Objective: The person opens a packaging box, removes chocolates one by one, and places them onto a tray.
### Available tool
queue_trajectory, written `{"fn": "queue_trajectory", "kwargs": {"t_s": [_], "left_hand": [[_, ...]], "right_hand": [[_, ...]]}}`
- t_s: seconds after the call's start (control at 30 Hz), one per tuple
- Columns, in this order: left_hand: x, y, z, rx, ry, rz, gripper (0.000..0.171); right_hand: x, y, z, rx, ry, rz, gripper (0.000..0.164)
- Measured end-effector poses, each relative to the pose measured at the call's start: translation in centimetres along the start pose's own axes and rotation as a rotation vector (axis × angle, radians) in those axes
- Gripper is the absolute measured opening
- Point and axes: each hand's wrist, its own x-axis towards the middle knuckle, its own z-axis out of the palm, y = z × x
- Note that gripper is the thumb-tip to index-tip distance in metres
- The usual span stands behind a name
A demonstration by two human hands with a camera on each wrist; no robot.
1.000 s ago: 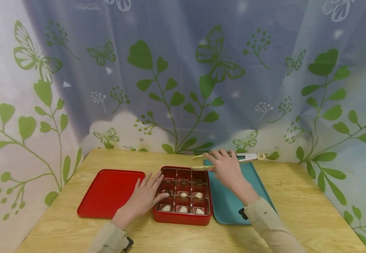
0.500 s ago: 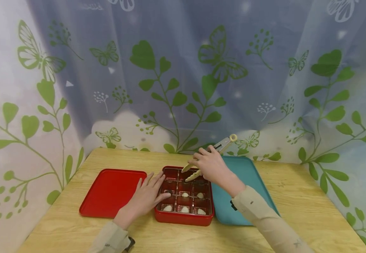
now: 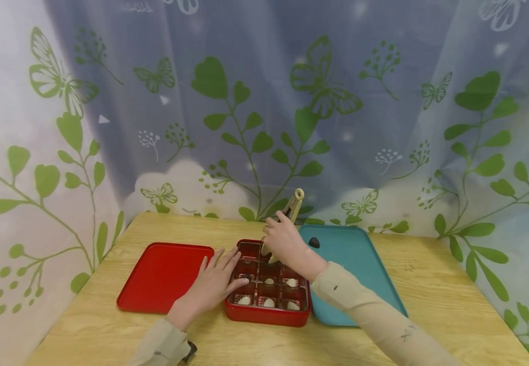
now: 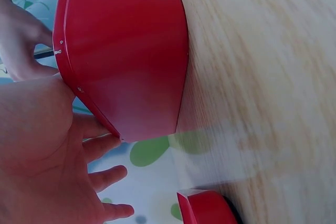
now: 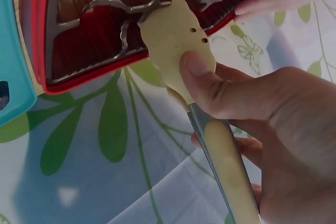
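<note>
A red box (image 3: pixel 271 317) with a divider (image 3: pixel 279 283) forming several compartments stands mid-table. Small whitish pieces (image 3: pixel 269 303) lie in its front and middle rows; a dark piece shows by my left thumb. My left hand (image 3: pixel 209 292) rests at the box's left rim, fingers extended and spread, thumb over the edge. With my right hand (image 3: pixel 287 244) I grip tongs (image 5: pixel 176 45) with cream-coloured, scalloped tips, thumb pressed on one arm. The tips point down into the back of the box, at the divider. What lies between them is hidden.
A red lid or tray (image 3: pixel 165 277) lies left of the box. Right of it, a teal tray (image 3: pixel 360 284) carries a dark lump (image 3: pixel 314 243) near its back left corner. A leaf-patterned curtain (image 3: pixel 246 101) hangs behind the table (image 3: pixel 429 284).
My right hand has brought the tongs left from the teal tray's back edge, tilting them tips-down into the box. The dark lump on the tray has come into view. My left hand stays put.
</note>
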Motion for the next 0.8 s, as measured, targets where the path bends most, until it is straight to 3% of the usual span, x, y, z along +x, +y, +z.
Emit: {"fn": "queue_trajectory", "kwargs": {"t_s": [0.17, 0.4, 0.7, 0.8], "left_hand": [[0.1, 0.0, 0.1, 0.008, 0.0, 0.0, 0.071], [0.1, 0.1, 0.1, 0.018, -0.01, -0.004, 0.071], [0.0, 0.2, 0.0, 0.043, 0.01, -0.002, 0.07], [0.0, 0.1, 0.0, 0.051, 0.014, 0.0, 0.07]], "right_hand": [[0.2, -0.6, -0.1, -0.008, -0.038, 0.005, 0.019], [0.2, -1.1, 0.4, 0.005, -0.027, 0.007, 0.015], [-0.8, -0.4, 1.6, 0.064, 0.113, 0.037, 0.014], [-1.5, 0.1, 1.9, 0.098, 0.151, 0.061, 0.021]]}}
